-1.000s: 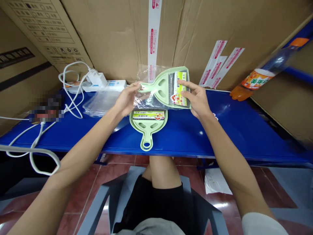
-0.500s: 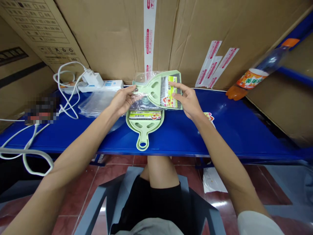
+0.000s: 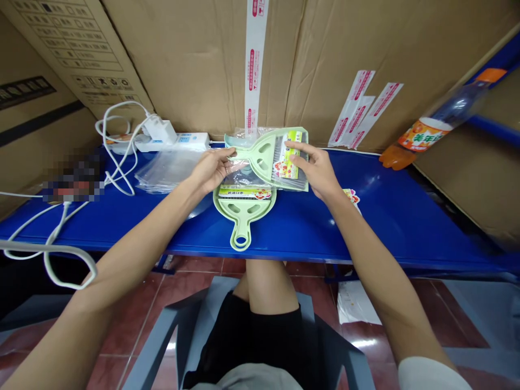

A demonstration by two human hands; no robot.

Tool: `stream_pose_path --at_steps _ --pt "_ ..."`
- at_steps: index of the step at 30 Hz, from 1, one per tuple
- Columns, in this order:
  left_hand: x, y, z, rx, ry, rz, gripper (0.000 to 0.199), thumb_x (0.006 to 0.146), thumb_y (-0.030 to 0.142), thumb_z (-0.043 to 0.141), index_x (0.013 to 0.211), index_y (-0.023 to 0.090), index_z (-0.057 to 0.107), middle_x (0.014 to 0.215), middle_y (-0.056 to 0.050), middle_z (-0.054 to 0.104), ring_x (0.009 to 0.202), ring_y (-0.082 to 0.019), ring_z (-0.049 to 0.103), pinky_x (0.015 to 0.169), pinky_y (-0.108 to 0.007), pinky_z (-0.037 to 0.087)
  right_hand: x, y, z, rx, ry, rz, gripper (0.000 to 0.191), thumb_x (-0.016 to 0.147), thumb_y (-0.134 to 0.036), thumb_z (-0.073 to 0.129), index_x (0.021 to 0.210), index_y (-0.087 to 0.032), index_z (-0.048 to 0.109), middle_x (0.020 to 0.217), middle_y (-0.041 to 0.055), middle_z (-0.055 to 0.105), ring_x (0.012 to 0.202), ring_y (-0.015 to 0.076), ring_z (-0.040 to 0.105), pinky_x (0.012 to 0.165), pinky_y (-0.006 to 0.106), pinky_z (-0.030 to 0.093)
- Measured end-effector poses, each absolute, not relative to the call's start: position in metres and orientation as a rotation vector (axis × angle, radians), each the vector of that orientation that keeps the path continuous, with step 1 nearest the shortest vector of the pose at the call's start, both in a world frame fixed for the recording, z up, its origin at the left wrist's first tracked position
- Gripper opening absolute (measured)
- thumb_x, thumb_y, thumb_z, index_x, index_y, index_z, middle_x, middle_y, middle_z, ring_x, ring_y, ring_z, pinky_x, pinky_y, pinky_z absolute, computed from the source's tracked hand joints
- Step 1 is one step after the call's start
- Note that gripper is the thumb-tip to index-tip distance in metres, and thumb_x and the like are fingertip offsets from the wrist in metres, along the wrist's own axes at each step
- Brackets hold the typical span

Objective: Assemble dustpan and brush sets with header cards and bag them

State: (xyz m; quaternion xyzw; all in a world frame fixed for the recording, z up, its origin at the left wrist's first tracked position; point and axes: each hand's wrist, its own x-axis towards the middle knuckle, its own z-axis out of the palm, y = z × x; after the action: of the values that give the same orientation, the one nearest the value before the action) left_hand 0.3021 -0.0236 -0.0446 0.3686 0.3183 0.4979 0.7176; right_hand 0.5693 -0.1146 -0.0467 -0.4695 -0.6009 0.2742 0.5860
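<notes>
"Chair [image 3: 353, 357] nearest, with black shorts [image 3: 260, 336] on it. What follows?"

"Blue table [image 3: 304, 230], and close to its near edge a flat-lying dustpan [image 3: 244, 213], its ringed handle pointing near."

"Where are the hands?"

"Farther in, with a raised dustpan [image 3: 264, 157] between them, pale green too, handle left, wide end right."

"How do they hold it?"

"The left hand [image 3: 212, 170] pinches the handle between thumb and fingers. The right hand [image 3: 319, 172] has thumb and forefinger on the printed label [image 3: 287, 157]; I can't tell whether its other fingers grip behind."

"And that plastic?"

"Crinkled clear film [image 3: 249, 177] shows beside the handle; how far it wraps, I can't tell."

"Beyond?"

"Left, clear bags [image 3: 162, 172], then a white power strip [image 3: 193, 141]; far right, a leaning orange-capped bottle [image 3: 426, 132]; behind, cardboard [image 3: 195, 59]."
</notes>
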Motion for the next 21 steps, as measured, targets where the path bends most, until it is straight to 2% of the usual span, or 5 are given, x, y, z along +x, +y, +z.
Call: stream_pose_path --at_steps 3,8,13,17,21 --pt "0.3041 -0.0260 -0.0435 0.790 0.726 1.097 0.020 0.103 0.001 0.065 0.086 0.009 0.070 0.083 -0.008 0.076 0.079 -0.016 0.082 0.101 -0.035 0.073 0.5686 -0.1154 -0.0455 -1.088 -1.398 0.696 0.039 0.087 -0.043 0.087 0.123 -0.030 0.086 0.141 0.0043 0.081 0.140 0.0354 0.070 0.122 0.062 0.056" --pt "0.3062 -0.0287 -0.0412 0.759 0.729 1.122 0.020 0.102 0.000 0.065 0.085 0.008 0.070 0.081 -0.007 0.075 0.074 -0.015 0.080 0.098 -0.035 0.073 0.5698 -0.1140 -0.0455 -1.103 -1.324 0.740 0.067 0.077 -0.045 0.097 0.140 -0.034 0.075 0.142 0.0054 0.080 0.130 0.0354 0.075 0.111 0.059 0.065" --pt "0.3051 -0.0280 -0.0423 0.792 0.709 1.102 0.023 0.104 0.001 0.062 0.083 0.007 0.070 0.080 -0.006 0.073 0.075 -0.016 0.080 0.096 -0.033 0.073 0.5709 -0.1153 -0.0443 -1.129 -1.349 0.753 0.056 0.075 -0.039 0.093 0.128 -0.028 0.081 0.140 0.0056 0.081 0.130 0.0359 0.075 0.117 0.060 0.062" --pt "0.3049 -0.0278 -0.0434 0.805 0.695 1.118 0.023 0.103 0.001 0.064 0.082 0.008 0.070 0.077 -0.004 0.071 0.072 -0.016 0.079 0.095 -0.036 0.074 0.5717 -0.1160 -0.0434 -1.180 -1.360 0.749 0.061 0.075 -0.034 0.088 0.135 -0.027 0.082 0.140 0.0054 0.081 0.128 0.0352 0.076 0.118 0.061 0.061" --pt "0.3046 -0.0290 -0.0422 0.829 0.690 1.105 0.019 0.103 0.003 0.065 0.086 0.007 0.073 0.082 -0.008 0.077 0.075 -0.016 0.079 0.096 -0.038 0.074 0.5730 -0.1167 -0.0425 -1.220 -1.412 0.751 0.068 0.075 -0.030 0.085 0.143 -0.027 0.081 0.141 0.0059 0.081 0.129 0.0353 0.075 0.119 0.062 0.060"
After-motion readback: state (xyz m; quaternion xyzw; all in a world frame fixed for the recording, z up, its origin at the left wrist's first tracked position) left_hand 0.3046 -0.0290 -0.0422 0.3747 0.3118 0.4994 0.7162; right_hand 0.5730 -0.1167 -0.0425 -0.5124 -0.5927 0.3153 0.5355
